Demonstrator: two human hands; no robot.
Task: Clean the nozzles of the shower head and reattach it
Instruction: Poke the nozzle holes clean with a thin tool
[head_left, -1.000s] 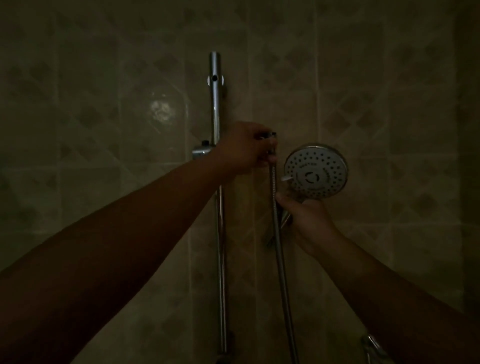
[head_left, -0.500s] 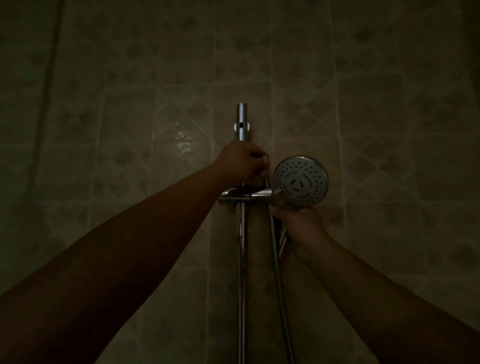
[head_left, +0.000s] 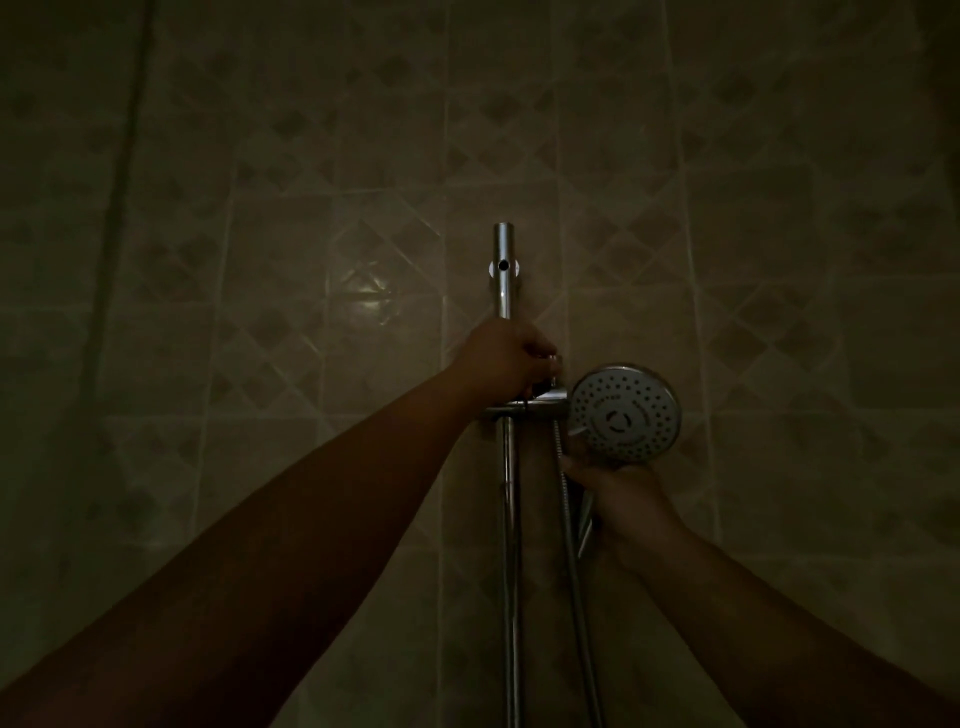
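Shower head (head_left: 626, 413) sits face-out just right of the slider bracket (head_left: 524, 409), my right hand (head_left: 626, 499) wrapped around its handle. My left hand (head_left: 506, 364) is clenched on the bracket at the chrome rail (head_left: 508, 519). I judge cleaning finished and seating still left. Hose (head_left: 574, 561) hangs beside the rail; dim tiled wall (head_left: 311, 260) all round.
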